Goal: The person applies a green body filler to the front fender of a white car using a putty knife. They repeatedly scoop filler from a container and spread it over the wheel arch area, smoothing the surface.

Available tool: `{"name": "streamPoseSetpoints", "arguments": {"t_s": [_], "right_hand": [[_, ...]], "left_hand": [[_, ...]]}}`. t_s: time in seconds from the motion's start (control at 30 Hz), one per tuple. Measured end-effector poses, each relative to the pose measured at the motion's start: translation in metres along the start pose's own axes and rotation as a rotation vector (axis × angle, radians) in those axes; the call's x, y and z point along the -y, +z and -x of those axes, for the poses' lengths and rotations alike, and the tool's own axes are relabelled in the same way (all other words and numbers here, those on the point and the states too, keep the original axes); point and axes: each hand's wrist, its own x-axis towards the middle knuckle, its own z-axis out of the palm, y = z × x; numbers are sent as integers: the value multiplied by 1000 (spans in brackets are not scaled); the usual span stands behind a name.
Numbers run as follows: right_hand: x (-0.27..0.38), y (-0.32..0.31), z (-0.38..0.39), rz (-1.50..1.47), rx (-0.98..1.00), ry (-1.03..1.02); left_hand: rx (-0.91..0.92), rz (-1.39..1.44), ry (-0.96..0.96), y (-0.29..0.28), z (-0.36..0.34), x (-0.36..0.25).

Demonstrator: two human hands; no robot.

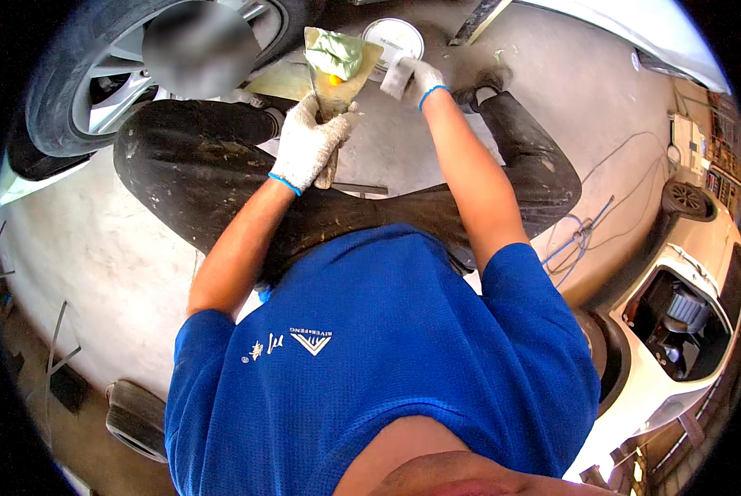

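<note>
My left hand [308, 147], in a white knit glove with a blue cuff, is closed around the handle of a putty knife [331, 106]. Its wide yellowish blade [369, 59] carries a mound of pale green filler paste [335, 54] and a small orange-yellow dab [335, 80]. My right hand [424, 78], gloved the same way, pinches a flat whitish piece [397, 78]; it is blurred, and its kind is unclear. Just beyond the right hand, a round white tin [393, 40] stands on the floor, its near side partly covered by the hand.
A car wheel [122, 83] is close at the upper left, beside my bent knee. Light car bodywork [635, 21] shows at the upper right. Hoses [581, 236] lie on the right floor, near a white car [684, 306]. A loose tyre [135, 417] is at lower left.
</note>
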Motion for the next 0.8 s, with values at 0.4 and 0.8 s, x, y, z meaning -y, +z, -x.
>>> {"name": "streamPoseSetpoints", "arguments": {"t_s": [0.4,0.8], "right_hand": [[18,4,80,674,-3,-451],[109,63,425,1059,139,-1796]], "left_hand": [[1,10,36,4,-7,15],[9,-167,-2,6,41,-23]]}}
